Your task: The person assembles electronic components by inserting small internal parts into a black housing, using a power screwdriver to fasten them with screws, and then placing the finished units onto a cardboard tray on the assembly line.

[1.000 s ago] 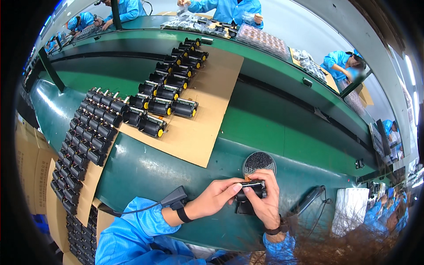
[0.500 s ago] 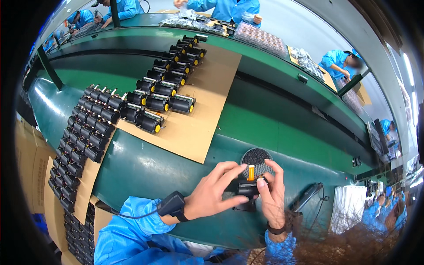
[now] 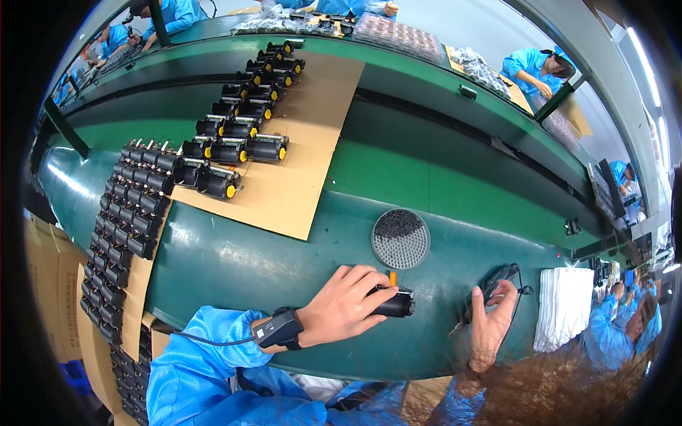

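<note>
On the green bench, my left hand (image 3: 348, 302) is closed around a black cylindrical motor-like part (image 3: 398, 305). An orange flat strip (image 3: 393, 279) stands up from this part beside my fingertips. My right hand (image 3: 491, 323) is over a black corded electric screwdriver (image 3: 495, 279), which lies slantwise with its thin bit toward me. Thumb and index finger are apart, with the tool's body showing between them; the other fingers are partly hidden. Just beyond the part sits a round grey dish (image 3: 401, 248) of small black pieces.
Black parts with yellow ends stand in rows on a cardboard sheet (image 3: 298, 202). More black parts (image 3: 124, 227) fill the left side. White sheets (image 3: 566, 305) lie right of the screwdriver. Co-workers in blue (image 3: 536, 71) sit beyond the raised green shelf (image 3: 426, 74).
My right hand has let go of the black part and moved right to the screwdriver. My left hand now holds the part alone, lower at the bench. The whole view has shifted slightly.
</note>
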Demonstrator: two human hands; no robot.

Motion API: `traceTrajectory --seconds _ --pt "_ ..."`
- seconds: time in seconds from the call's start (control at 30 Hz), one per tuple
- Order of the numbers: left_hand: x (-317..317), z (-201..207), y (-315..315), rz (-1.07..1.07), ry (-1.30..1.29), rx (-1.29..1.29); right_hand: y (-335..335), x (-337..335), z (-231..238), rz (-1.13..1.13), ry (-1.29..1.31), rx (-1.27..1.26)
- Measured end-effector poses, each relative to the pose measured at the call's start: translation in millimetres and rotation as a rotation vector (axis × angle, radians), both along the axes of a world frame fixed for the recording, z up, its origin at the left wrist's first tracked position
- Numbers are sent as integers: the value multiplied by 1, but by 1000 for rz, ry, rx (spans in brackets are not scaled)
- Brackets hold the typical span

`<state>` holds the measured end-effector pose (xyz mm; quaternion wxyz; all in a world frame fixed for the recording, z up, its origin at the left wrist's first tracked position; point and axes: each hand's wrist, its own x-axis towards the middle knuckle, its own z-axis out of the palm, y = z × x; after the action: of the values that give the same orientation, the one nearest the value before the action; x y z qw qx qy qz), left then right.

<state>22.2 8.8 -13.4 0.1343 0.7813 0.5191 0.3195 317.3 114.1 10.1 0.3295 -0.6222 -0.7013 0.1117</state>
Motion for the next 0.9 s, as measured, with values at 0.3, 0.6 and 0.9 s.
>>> traceTrajectory --seconds 0.3,0.6,0.9 --pt "1 1 -8 39 97 -31 21 27 -17 -29 336 -276" --pt "-7 -3 -8 23 70 -48 27 -51 16 510 2105 -326" --pt "-8 -4 -4 -13 -8 -85 65 -106 22 870 1181 188"
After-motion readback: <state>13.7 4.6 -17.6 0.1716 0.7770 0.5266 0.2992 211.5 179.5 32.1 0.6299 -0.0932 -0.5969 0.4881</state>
